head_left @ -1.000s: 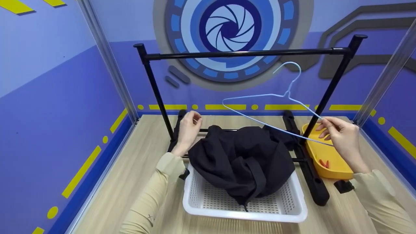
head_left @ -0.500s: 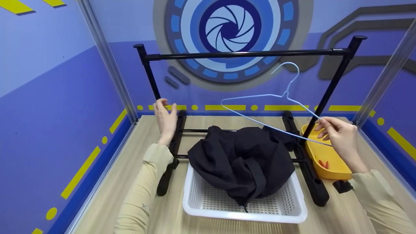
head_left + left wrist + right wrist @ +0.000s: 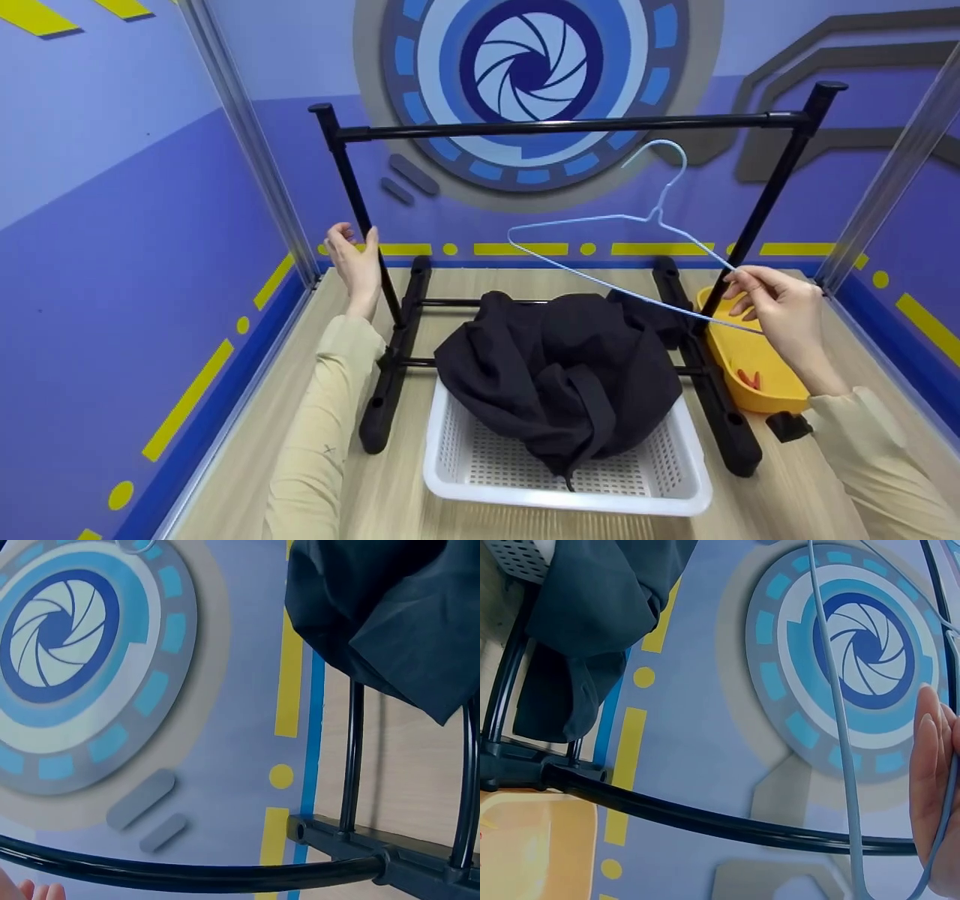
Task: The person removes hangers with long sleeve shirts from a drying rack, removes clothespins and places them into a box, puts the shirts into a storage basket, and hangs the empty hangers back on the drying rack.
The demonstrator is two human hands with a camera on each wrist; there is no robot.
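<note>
In the head view my right hand [image 3: 784, 319] pinches a light blue wire clothes hanger [image 3: 570, 264] by its right end. The hook points up, just below the rack's top bar. The right wrist view shows that hand's fingers [image 3: 930, 757] by the hanger wire [image 3: 838, 705]. My left hand [image 3: 355, 266], loosely bent and holding nothing, is beside the left post of the black garment rack [image 3: 349, 176]; whether it touches the post I cannot tell. Its fingertips [image 3: 41, 891] barely enter the left wrist view. A crumpled black garment [image 3: 555, 367] lies in a white basket [image 3: 562, 495].
The rack's right foot [image 3: 727, 431] stands between the basket and a yellow tray [image 3: 780, 375] holding small red pieces [image 3: 748, 379]. Blue-purple printed walls [image 3: 150, 262] enclose the wooden tabletop [image 3: 300, 360] at the back and sides.
My left hand has moved left, from beside the garment to the rack's left post, and its fingers have spread somewhat. The hanger has shifted slightly left in my right hand.
</note>
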